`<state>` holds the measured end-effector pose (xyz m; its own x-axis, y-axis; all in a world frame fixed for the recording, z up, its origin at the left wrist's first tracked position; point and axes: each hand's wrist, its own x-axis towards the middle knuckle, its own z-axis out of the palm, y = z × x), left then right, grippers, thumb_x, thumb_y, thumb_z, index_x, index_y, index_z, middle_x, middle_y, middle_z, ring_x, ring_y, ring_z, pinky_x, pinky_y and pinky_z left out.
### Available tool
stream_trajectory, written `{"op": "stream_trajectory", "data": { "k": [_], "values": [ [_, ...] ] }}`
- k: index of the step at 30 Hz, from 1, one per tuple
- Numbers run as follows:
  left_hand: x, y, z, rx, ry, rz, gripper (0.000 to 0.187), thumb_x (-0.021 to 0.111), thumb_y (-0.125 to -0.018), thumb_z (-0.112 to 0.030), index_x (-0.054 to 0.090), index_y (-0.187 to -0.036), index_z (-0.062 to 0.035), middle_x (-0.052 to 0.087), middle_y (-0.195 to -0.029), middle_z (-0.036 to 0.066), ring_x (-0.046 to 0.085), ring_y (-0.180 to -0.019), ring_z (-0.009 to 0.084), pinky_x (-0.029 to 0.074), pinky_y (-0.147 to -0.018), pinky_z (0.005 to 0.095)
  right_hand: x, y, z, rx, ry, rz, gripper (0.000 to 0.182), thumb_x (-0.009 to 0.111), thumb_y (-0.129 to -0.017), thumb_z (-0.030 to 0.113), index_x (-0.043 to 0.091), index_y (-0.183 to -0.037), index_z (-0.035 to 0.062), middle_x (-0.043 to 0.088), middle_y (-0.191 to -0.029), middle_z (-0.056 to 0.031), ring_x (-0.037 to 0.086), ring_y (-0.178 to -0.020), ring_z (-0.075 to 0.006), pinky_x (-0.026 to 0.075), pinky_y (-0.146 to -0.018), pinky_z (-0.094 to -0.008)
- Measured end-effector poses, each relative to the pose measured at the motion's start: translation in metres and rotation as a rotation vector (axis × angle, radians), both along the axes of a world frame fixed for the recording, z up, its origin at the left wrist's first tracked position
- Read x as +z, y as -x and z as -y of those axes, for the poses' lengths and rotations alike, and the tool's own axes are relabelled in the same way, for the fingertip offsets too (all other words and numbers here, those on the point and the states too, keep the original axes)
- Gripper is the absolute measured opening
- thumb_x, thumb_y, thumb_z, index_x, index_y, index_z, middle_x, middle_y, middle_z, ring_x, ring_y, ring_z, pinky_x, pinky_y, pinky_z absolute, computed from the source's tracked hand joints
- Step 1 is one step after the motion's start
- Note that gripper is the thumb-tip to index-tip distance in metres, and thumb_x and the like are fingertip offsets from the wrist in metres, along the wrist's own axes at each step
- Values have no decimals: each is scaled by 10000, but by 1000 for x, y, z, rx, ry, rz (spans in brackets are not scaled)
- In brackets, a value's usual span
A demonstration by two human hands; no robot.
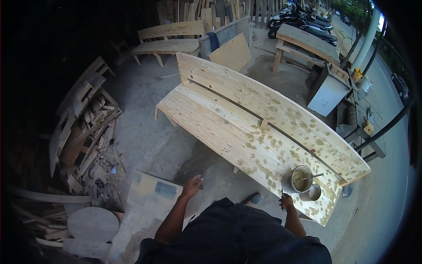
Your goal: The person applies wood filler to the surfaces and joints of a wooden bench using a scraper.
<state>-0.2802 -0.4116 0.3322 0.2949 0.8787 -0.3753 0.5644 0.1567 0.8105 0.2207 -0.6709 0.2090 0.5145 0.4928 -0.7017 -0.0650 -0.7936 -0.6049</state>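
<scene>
A long pale wooden bench (198, 115) with a curved backrest (211, 72) stands before me. Greenish-brown filler patches dot the right part of its seat and backrest. On the seat's right end sits a metal pot (288, 182) of thick paste with a stick (314, 176) leaning in it. A smaller container (313, 193) is beside the pot. My right hand (287, 201), at the seat's front edge close to the pot, is closed on a thin tool, probably a putty knife (282, 192). My left hand (192, 187) hangs in the air, fingers loosely bent, with nothing visible in it.
A stained board (147, 198) lies below my left hand. Scrap wood (94, 114) and debris (107, 176) are piled at the left. Behind are another bench (171, 45), a wooden table (307, 42) and a white-sided box (327, 94). Motorbikes (303, 22) stand at the back.
</scene>
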Motion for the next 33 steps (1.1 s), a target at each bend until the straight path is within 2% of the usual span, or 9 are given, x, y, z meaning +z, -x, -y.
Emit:
{"op": "stream_trajectory", "data": {
  "k": [5, 7, 8, 11, 13, 14, 16, 22, 33],
  "values": [
    [-15, 52, 25, 86, -40, -19, 519, 571, -949, -368, 536, -1327, -14, 587, -1308, 204, 575, -1204, 323, 416, -1033, 365, 5, 37, 5, 39, -18, -38, 420, 474, -961, 199, 509, -1359, 69, 685, -845, -167, 635, -517, -234, 512, -441, -357],
    [-14, 70, 37, 94, -155, -195, 517, 594, -923, -366, 558, -1303, -18, 600, -1281, 208, 561, -1204, 351, 414, -1039, 387, 2, 48, 17, 75, 32, -19, 414, 476, -957, 192, 516, -1346, 57, 687, -852, -169, 636, -522, -237, 523, -452, -361],
    [-20, 80, 43, 92, -146, -196, 517, 594, -923, -366, 558, -1303, -18, 600, -1281, 208, 561, -1204, 351, 414, -1039, 387, 2, 54, 25, 74, 41, -20, 414, 476, -957, 192, 516, -1346, 57, 687, -852, -169, 636, -522, -237, 523, -452, -361],
    [-48, 108, 60, 91, -238, -291, 556, 610, -886, -357, 531, -1331, -32, 544, -1350, 197, 483, -1277, 357, 385, -1064, 441, 2, 68, 50, 24, 80, -16, 408, 484, -953, 186, 524, -1335, 50, 688, -857, -171, 637, -526, -244, 535, -464, -371],
    [-60, 118, 73, 149, -287, -485, 613, 618, -853, -344, 483, -1373, -50, 440, -1447, 169, 386, -1350, 348, 344, -1089, 483, -1, 72, 68, 0, 105, 0, 394, 485, -951, 183, 538, -1318, 48, 688, -861, -168, 639, -526, -250, 539, -471, -380],
    [-62, 120, 78, 136, -281, -481, 613, 618, -853, -344, 483, -1373, -50, 440, -1447, 169, 386, -1350, 348, 344, -1089, 483, 3, 74, 76, -12, 113, 2, 394, 485, -951, 183, 538, -1318, 48, 688, -861, -168, 639, -526, -250, 539, -471, -380],
    [-66, 124, 88, 101, -317, -550, 663, 621, -833, -343, 440, -1410, -70, 317, -1522, 145, 276, -1410, 360, 277, -1118, 530, 12, 76, 89, 1, 159, -22, 390, 478, -973, 207, 514, -1319, 31, 671, -876, -176, 622, -544, -261, 520, -480, -377],
    [-78, 114, 94, 96, -335, -633, 721, 626, -823, -353, 389, -1448, -84, 232, -1560, 150, 180, -1449, 389, 185, -1142, 580, 14, 81, 113, -87, 127, -10, 381, 479, -968, 197, 524, -1310, 35, 670, -871, -175, 620, -545, -260, 523, -488, -384],
    [-69, 118, 93, -11, -298, -673, 779, 630, -819, -357, 327, -1487, -93, 143, -1600, 149, 85, -1479, 389, 127, -1166, 577, 14, 107, 132, -153, 96, -4, 386, 488, -967, 192, 526, -1299, 0, 669, -857, -171, 627, -574, -250, 537, -507, -377]
  ]
}}
